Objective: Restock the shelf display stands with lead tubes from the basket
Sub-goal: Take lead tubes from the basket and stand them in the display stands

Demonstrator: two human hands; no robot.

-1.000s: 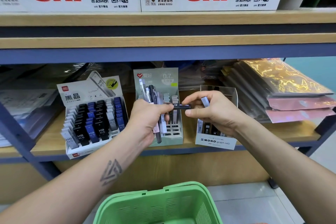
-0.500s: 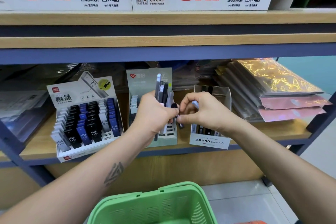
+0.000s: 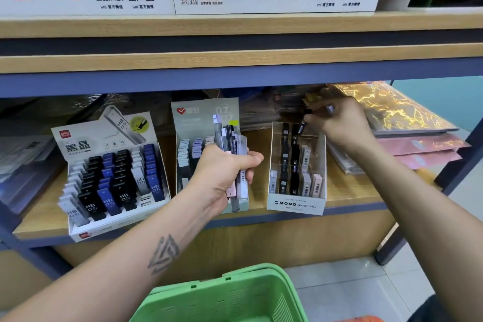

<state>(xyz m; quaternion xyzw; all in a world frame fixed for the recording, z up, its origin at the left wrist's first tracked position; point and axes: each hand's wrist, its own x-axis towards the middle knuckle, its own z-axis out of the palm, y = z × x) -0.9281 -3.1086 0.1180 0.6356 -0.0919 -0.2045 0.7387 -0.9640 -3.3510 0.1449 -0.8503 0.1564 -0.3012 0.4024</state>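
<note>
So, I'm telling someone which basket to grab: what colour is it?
Light green plastic basket, with slotted sides; the head view, its only view, shows it at the bottom.

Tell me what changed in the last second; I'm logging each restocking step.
The right hand carried the dark lead tube it pinches from beside the left hand rightward, over the back of the MONO stand. The left hand still grips its bundle of tubes; stands unmoved.
</note>
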